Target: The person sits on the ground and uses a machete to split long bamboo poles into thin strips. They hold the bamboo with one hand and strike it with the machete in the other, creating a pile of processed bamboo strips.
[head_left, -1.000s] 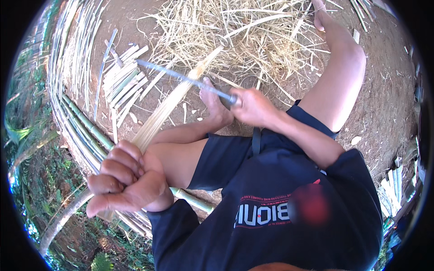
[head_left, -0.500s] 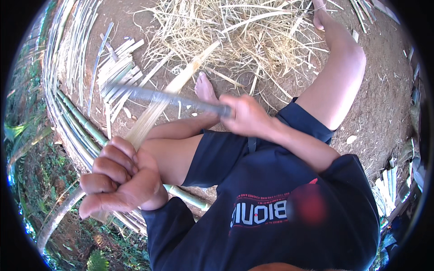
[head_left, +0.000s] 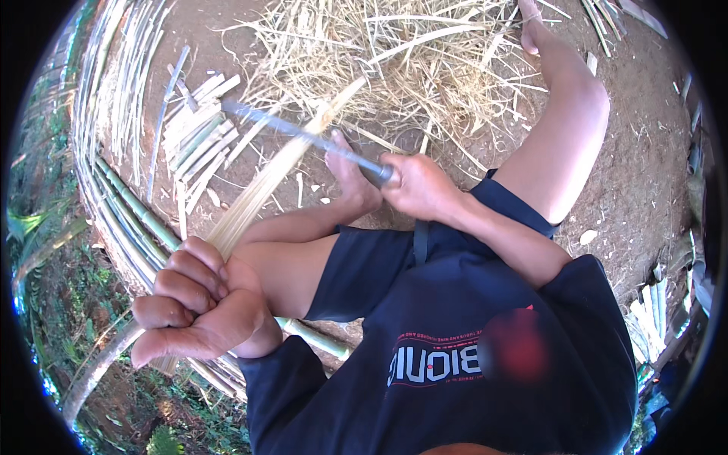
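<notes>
My left hand (head_left: 205,299) is curled around a pale, flat bamboo strip (head_left: 258,189), thumb sticking out to the left. The strip slants away from the fist to the straw-coloured pile, its far end lying by the shavings; its near end shows below the hand. My right hand (head_left: 421,188) grips the dark handle of a long-bladed knife (head_left: 292,130). The blade points to the far left and crosses the strip towards its far end; whether the edge touches it I cannot tell. My bent left leg (head_left: 280,262) lies beneath the strip.
A heap of bamboo shavings (head_left: 379,68) spreads ahead on bare soil. Short split pieces (head_left: 201,136) lie stacked at the left, past them long thin strips (head_left: 136,91) and green bamboo poles (head_left: 136,201). Plants (head_left: 76,334) grow at the left edge. More split pieces (head_left: 648,322) are at the right.
The knife has moved away from me along the bamboo strip, and its tip has swung farther off. My left hand has stayed almost in place around the strip.
</notes>
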A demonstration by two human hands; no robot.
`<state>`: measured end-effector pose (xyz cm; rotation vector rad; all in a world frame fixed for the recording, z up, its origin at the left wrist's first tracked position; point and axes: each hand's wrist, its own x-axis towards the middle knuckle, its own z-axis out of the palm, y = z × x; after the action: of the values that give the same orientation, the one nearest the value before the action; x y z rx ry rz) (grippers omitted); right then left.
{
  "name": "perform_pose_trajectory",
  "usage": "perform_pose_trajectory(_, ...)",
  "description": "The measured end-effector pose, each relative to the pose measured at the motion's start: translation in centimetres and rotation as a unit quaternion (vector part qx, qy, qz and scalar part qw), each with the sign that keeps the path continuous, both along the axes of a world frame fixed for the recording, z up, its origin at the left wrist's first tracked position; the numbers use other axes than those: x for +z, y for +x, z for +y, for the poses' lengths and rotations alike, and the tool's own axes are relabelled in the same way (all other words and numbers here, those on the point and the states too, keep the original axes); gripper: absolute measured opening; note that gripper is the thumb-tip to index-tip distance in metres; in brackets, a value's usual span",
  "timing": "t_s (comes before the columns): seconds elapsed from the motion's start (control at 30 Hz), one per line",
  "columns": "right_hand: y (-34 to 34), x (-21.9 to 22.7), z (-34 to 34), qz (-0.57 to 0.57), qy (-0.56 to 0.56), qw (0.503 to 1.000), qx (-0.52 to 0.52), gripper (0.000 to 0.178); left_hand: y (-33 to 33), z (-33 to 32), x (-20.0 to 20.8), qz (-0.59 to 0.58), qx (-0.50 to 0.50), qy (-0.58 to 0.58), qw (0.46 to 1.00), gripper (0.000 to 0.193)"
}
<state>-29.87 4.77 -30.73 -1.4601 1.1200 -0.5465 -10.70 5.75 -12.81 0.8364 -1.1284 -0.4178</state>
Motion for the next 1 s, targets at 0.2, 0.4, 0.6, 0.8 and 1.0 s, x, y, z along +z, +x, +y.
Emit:
perform_pose_trajectory(0.2, 0.9, -2.0, -0.5, 0.014, 0.043, 0.998, -0.04, 0.013, -0.8, -0.7, 0.4, 0.007, 0.067, 0.011, 0.998, 0.054)
perform_pose_trajectory(0.4, 1.0, 1.0, 1.1, -0.035, -0.09, 0.995, 0.017, 0.011, -0.3, 0.0, 0.5, 0.025, 0.064, 0.023, 0.997, 0.056)
perform_pose_trajectory(0.6, 0.9, -2.5, -1.6, 0.08, 0.033, 0.996, -0.012, 0.013, 0.3, -1.2, 0.7, 0.003, 0.123, 0.06, 0.991, 0.057)
perform_pose_trajectory(0.8, 1.4, 0.0, -0.6, 0.002, -0.124, 0.992, 0.031, 0.014, 0.1, -1.2, 0.5, 0.014, 0.148, 0.052, 0.988, 0.057)
perform_pose_trajectory(1.0, 1.5, -0.2, -2.2, 0.042, -0.012, 0.998, 0.044, 0.012, 0.7, -1.9, 0.8, 0.008, 0.177, 0.056, 0.983, 0.057)
